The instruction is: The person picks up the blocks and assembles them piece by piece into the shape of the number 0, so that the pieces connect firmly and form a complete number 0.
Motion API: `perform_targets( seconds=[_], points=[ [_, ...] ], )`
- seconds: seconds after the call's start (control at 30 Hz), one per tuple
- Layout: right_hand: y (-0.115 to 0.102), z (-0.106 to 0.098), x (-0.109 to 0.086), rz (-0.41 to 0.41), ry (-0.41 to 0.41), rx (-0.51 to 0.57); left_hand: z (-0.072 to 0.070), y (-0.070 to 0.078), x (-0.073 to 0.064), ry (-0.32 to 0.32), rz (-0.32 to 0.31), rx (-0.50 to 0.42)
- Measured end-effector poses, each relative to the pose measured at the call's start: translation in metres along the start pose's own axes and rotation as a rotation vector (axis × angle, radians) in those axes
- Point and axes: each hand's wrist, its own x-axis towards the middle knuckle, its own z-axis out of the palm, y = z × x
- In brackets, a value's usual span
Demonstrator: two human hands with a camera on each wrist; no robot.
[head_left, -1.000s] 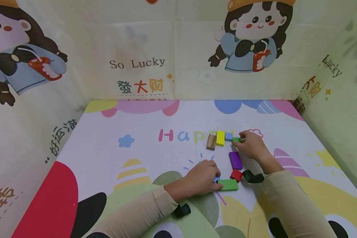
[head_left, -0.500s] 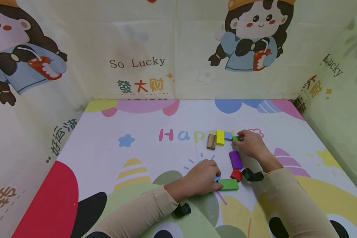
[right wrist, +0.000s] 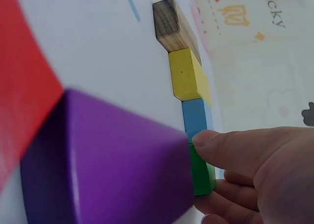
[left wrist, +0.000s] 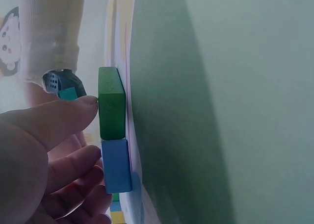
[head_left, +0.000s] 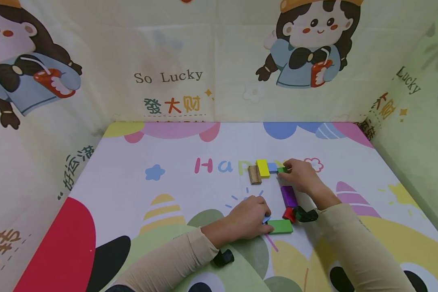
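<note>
Your blocks are straight-edged, smooth-faced solids in flat colour; the wood-grain block (head_left: pixel 254 175) alone shows dark streaks on brown. Right of the tabletop's (head_left: pixel 179 148) middle, roughly parallel with its far edge, it leads a touching row of four, followed by the yellow block (head_left: pixel 263 168), far blue block (head_left: pixel 272 167) and small green block (head_left: pixel 282 170). Your right hand (head_left: pixel 302 177) pinches the small green block, thumb tip at its seam with the blue. Nearer you, the purple block (head_left: pixel 288 196) meets the red block (head_left: pixel 288 213), partly hidden by your black wrist device (head_left: pixel 306 215). The long green block (head_left: pixel 281 226) abuts the near blue block (left wrist: pixel 117 166); your left hand (head_left: pixel 246 218) is at both, thumb against the green, but whether it grips cannot be told. Count: eight blocks, being two green, two blue, one each of yellow, purple, red and wood-grain. Legible: "So Lucky" and "發大财" on the cloth backdrop (head_left: pixel 233 44), "Hap" on the tabletop, its continuation partly covered
</note>
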Motion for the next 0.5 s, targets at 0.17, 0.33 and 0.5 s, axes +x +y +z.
perform_targets(
  seconds=[0.17,0.33,0.5],
  points=[
    [-0.006,0.004,0.001,-0.018,-0.02,-0.002,-0.001,0.001,0.0,-0.023,-0.009,-0.009],
    [-0.015,0.007,0.003,-0.072,-0.014,-0.034,0.0,0.0,0.0,-0.011,0.001,-0.005],
    [-0.024,0.009,0.004,-0.13,0.003,-0.073,0.001,0.0,0.0,0.01,0.01,0.003]
  ],
)
